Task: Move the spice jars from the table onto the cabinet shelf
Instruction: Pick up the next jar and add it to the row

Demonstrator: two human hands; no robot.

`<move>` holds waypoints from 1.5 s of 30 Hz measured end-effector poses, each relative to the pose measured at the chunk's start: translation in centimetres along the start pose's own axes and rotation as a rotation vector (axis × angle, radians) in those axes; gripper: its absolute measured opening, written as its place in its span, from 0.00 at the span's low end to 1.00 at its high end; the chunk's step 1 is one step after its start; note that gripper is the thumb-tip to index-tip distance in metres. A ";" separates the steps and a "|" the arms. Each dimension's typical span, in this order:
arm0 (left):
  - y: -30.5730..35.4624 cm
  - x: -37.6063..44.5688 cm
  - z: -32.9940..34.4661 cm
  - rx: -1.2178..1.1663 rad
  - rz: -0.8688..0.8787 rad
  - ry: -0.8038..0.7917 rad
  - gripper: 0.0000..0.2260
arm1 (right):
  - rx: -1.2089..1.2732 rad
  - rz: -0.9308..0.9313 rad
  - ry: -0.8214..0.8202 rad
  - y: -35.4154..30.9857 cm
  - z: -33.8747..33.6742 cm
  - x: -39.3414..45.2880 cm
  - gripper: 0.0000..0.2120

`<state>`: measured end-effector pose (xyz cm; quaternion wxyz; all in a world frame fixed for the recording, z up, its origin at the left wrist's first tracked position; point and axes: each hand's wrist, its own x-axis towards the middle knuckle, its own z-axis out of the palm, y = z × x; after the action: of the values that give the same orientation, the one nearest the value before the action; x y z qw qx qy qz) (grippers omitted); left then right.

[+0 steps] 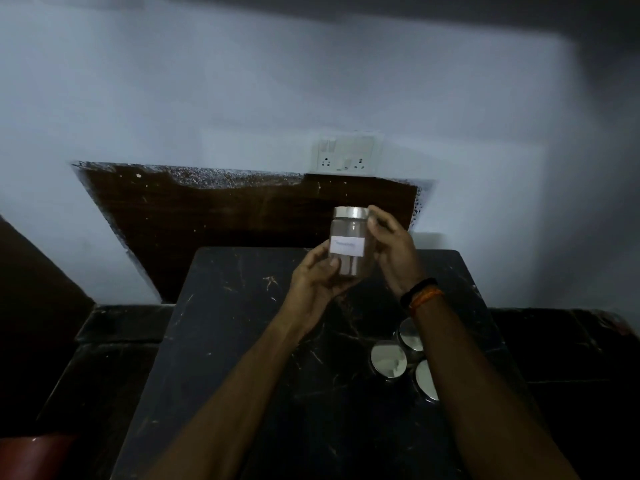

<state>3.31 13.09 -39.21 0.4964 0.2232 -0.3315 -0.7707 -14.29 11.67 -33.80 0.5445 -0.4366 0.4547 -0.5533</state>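
A dim room with a pale blue wall (242, 98) sits behind a black marble worktop (242, 341) veined with white scratches. On the wall, a white switch and socket plate (346, 154) hangs just above a dark wooden panel (225, 216) whose top edge is speckled with paint. Low black ledges run along the wall on either side of the worktop.

Above the far edge of the worktop, towards its right half, a spice jar (348, 242) is held upright in the air by both hands. It is clear glass with a shiny metal lid, brown powder inside and a white label on its front; the writing on the label is too blurred to read. The left hand (315, 282) cups the jar's lower part from the left, its fingers (334, 263) curled round the base. The right hand (393, 249) grips the jar from the right, thumb near the lid rim and the other digits wrapped behind the glass. Black and orange bands (420, 292) circle the right wrist.

Near the right edge of the worktop, three more spice jars (388, 359) stand clustered close together, seen from above by their metal lids and partly hidden by the right forearm.
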 end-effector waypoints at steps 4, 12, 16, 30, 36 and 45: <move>0.5 0.4 1.7 0.079 0.094 0.045 0.26 | -0.005 -0.041 0.059 -1.3 1.2 0.6 0.20; 3.5 1.1 3.3 0.409 0.156 0.048 0.28 | 0.062 -0.083 0.075 -3.2 1.6 0.4 0.23; 5.9 1.8 4.2 0.447 0.138 0.030 0.20 | 0.115 -0.097 0.070 -5.0 1.8 0.5 0.24; 21.9 7.8 15.6 0.761 0.305 -0.160 0.17 | 0.057 -0.416 -0.011 -20.3 4.3 2.3 0.24; 28.2 10.5 21.1 0.778 0.387 -0.282 0.25 | 0.040 -0.539 -0.036 -28.3 5.1 4.2 0.24; 33.7 15.0 26.1 0.809 0.421 -0.344 0.29 | 0.021 -0.646 0.025 -35.0 5.6 7.2 0.21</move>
<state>0.40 -2.78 3.00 0.4531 0.1958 -0.7194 -0.4887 -16.22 4.12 1.47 0.3397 -0.5459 0.2932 -0.7075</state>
